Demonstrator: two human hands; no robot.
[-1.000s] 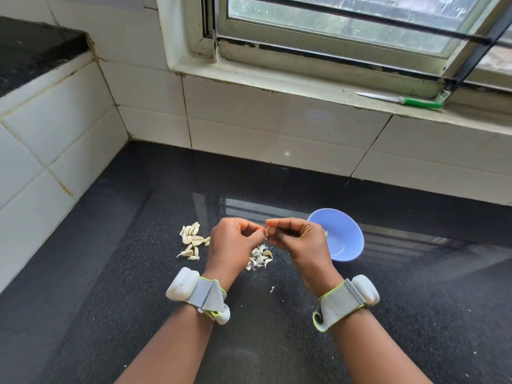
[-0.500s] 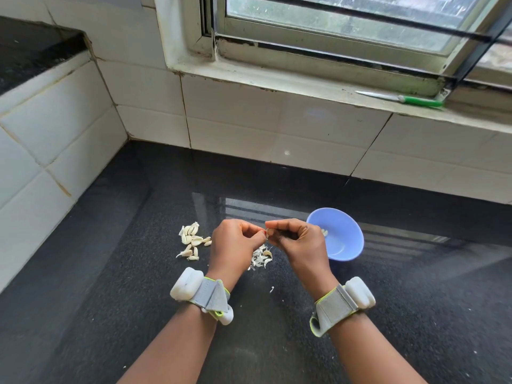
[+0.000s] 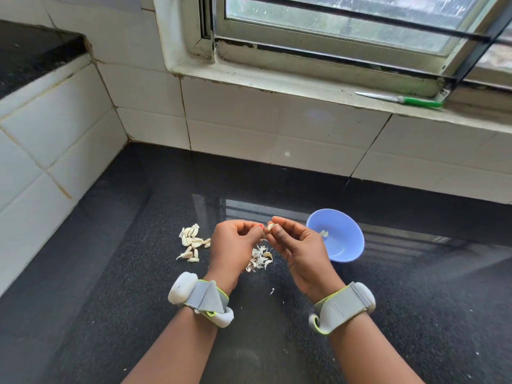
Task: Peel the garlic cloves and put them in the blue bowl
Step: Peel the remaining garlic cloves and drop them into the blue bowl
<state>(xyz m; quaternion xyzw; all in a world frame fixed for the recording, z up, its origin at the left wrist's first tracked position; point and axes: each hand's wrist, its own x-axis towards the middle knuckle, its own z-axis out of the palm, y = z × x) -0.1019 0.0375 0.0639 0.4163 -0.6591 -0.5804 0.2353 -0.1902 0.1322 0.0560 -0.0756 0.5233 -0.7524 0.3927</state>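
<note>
garlic clove (image 3: 270, 226) now shows pale between both hands' fingertips.

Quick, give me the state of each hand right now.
Left hand: fingers curled, pinching at the garlic clove.
Right hand: fingers curled, pinching the same clove.

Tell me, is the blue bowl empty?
Not empty. The blue bowl holds a couple of pale peeled cloves near its left inside wall; the rest is bare.
</note>
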